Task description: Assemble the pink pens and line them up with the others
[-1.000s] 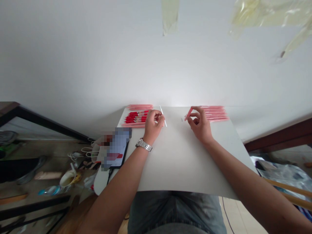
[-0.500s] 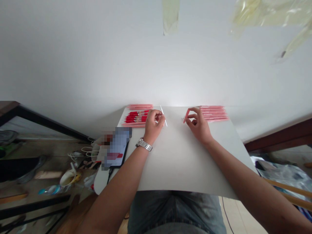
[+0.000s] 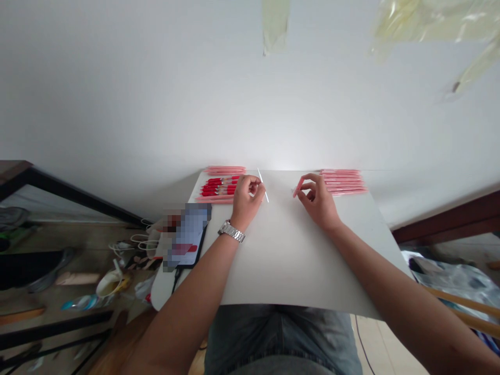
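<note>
My left hand (image 3: 248, 197), with a metal watch on its wrist, pinches a thin white stick (image 3: 265, 192) that looks like a pen refill and tilts over the table. Between the thumb and fingers of my right hand (image 3: 317, 200) is a short pink piece (image 3: 299, 186), with something clear at its lower end. The two hands are apart. Close beside my left hand lie several red pens (image 3: 219, 186), partly hidden by it. Behind my right hand is a row of pink pens (image 3: 344, 181).
More pink pens (image 3: 224, 170) lie at the table's back left, against the wall. A phone (image 3: 188, 237) with a cable rests on the left edge of the white table (image 3: 291, 265). On the floor at left are a cup (image 3: 109, 284) and a bottle (image 3: 80, 303).
The pink piece has turned slightly in my right fingers. My left hand and the white stick have hardly moved.
</note>
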A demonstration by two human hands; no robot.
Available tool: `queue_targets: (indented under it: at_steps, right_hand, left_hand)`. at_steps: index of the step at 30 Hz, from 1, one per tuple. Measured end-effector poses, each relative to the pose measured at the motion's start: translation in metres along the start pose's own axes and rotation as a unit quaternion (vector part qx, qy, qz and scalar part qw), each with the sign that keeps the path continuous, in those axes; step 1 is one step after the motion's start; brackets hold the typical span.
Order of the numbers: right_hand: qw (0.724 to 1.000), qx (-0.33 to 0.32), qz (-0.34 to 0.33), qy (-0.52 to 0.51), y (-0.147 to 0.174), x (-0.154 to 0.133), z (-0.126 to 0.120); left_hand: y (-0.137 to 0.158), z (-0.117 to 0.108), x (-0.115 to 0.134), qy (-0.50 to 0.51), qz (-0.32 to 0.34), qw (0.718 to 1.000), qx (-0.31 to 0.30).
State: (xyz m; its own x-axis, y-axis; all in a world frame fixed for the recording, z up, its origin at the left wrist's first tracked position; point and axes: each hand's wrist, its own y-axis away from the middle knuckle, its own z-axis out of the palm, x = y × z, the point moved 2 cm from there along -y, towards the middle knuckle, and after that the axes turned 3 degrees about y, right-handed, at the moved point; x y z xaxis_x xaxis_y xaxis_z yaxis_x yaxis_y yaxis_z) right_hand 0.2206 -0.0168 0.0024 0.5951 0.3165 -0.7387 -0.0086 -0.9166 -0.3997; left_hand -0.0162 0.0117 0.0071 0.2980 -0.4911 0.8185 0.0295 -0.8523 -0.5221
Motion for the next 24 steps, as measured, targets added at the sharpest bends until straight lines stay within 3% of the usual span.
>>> queue_targets:
  at_steps: [12, 14, 17, 18, 24]
  right_hand:
    - [0.991, 0.121, -0.034, -0.048, 0.002, -0.010, -0.006]
    - [0.994, 0.101, -0.030, -0.021, 0.001, -0.009, -0.007]
    - [0.998, -0.031, -0.014, 0.045, -0.001, -0.006, -0.004]
    - [0.997, -0.046, -0.007, 0.059, -0.001, -0.005, -0.004]
    - [0.999, 0.000, -0.002, 0.040, 0.001, -0.008, -0.005]
  left_hand:
    - [0.000, 0.000, -0.001, 0.018, 0.007, 1.000, 0.007]
    - [0.000, 0.000, -0.001, 0.014, 0.008, 1.000, 0.007]
    - [0.000, 0.000, 0.000, 0.009, 0.010, 1.000, 0.006]
    - [0.000, 0.000, 0.000, 0.009, 0.011, 1.000, 0.005]
    - [0.000, 0.000, -0.001, 0.007, 0.009, 1.000, 0.004]
